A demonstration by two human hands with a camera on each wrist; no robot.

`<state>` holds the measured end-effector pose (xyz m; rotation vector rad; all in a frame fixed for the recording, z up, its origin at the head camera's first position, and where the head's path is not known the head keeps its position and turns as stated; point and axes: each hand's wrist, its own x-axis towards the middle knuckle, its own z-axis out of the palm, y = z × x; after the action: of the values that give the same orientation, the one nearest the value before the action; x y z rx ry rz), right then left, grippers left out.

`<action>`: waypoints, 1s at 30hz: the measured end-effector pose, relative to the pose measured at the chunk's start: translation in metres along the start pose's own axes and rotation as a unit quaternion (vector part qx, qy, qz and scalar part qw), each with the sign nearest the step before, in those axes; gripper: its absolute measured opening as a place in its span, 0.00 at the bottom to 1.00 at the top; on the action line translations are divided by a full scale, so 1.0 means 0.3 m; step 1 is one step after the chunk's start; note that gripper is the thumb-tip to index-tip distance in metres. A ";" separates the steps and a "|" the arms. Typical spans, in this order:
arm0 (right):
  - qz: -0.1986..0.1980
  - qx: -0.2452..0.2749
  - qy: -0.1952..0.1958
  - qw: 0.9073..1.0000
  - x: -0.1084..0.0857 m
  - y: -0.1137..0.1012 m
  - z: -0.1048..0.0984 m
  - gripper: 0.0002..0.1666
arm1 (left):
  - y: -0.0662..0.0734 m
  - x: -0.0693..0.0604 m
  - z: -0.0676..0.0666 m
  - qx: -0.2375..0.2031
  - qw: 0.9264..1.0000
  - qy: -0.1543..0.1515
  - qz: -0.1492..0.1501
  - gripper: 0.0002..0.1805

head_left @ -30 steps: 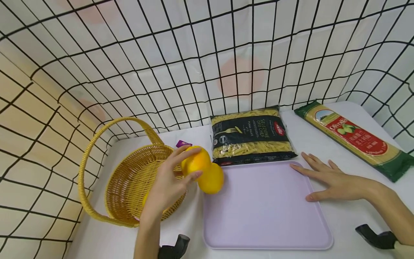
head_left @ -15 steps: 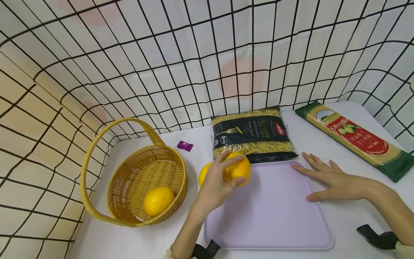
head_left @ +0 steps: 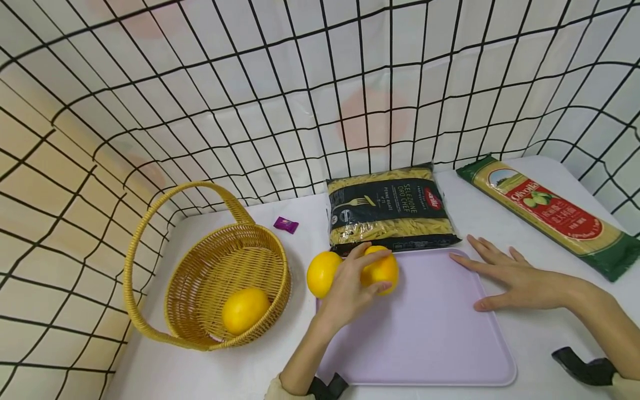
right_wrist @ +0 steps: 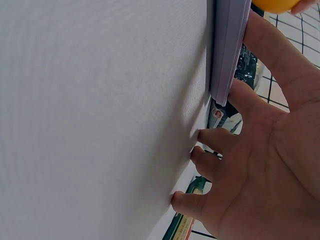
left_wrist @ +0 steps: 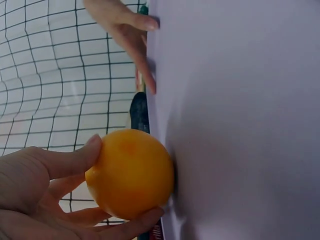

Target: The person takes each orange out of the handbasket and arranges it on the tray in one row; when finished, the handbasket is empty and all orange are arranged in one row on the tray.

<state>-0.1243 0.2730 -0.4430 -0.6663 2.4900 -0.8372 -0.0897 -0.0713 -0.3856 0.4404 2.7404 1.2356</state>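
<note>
My left hand grips an orange between thumb and fingers, low over the far left part of the lilac tray. In the left wrist view the held orange appears to touch the tray surface or nearly so. Just left of this hand, a second orange sits at the tray's far left corner. My right hand rests at the tray's right edge with its fingers spread. Thumb and index finger touch the tray rim, while the other fingertips rest on the white cloth in the right wrist view.
A wicker basket with a tall handle stands at the left, holding another orange. Between basket and pasta lies a purple wrapped candy. Behind the tray are a penne bag and a spaghetti pack. Black wire mesh encloses the back and sides.
The left hand has carried its orange rightward from beside the basket to over the tray, then lowered it. The basket's orange and the candy came into fuller view. The right hand has stayed put.
</note>
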 end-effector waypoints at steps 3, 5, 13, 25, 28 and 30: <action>-0.003 -0.003 0.001 1.000 0.000 0.002 0.000 0.55 | -0.001 0.003 0.003 0.003 1.000 -0.004 -0.008 0.28; -0.004 -0.001 0.002 1.000 -0.002 0.002 0.000 0.55 | -0.001 0.002 0.002 0.004 1.000 -0.006 -0.013 0.28; -0.010 0.003 0.005 1.000 -0.008 0.004 0.003 0.55 | 0.000 -0.009 -0.007 0.013 1.000 -0.005 -0.021 0.29; -0.009 -0.004 0.005 1.000 -0.005 0.007 0.003 0.55 | -0.011 -0.003 -0.012 -0.008 1.000 -0.016 -0.020 0.31; -0.010 -0.005 0.005 1.000 -0.004 0.009 0.003 0.55 | -0.013 0.000 -0.015 -0.018 0.999 -0.021 -0.026 0.30; -0.011 -0.005 0.005 1.000 -0.003 0.011 0.004 0.55 | -0.015 -0.001 -0.018 -0.027 0.999 -0.024 -0.031 0.29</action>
<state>-0.1239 0.2751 -0.4459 -0.6968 2.5012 -0.8390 -0.0917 -0.0780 -0.3856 0.3725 2.6527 1.2639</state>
